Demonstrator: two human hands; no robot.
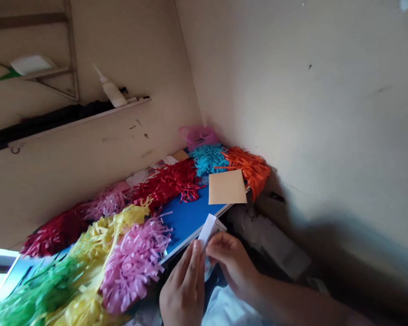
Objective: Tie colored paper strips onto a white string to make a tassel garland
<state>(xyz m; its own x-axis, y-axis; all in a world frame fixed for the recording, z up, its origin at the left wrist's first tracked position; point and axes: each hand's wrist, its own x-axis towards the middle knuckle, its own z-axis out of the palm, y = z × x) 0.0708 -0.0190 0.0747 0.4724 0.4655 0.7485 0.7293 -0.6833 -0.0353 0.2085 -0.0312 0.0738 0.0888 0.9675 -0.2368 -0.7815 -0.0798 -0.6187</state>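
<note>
Partly hidden, a white strip (208, 227) is pinched by left fingers (193, 261); right fingers (221, 246) curl, grip unclear.

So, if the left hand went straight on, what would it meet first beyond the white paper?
Probably the near edge of the blue table; whether the left hand would pass above it is unclear.

A white paper strip (208, 230) held beside a blue counter (187, 217).
The left hand (184, 285) pinches the strip, the right hand (234, 262) curling at its right side; from where I stand, pink fringe (136, 262) lies left, a tan square (227, 187) right, beside orange fringe (251, 167), while a white bottle (114, 93) sits on the wall shelf (85, 123).
</note>
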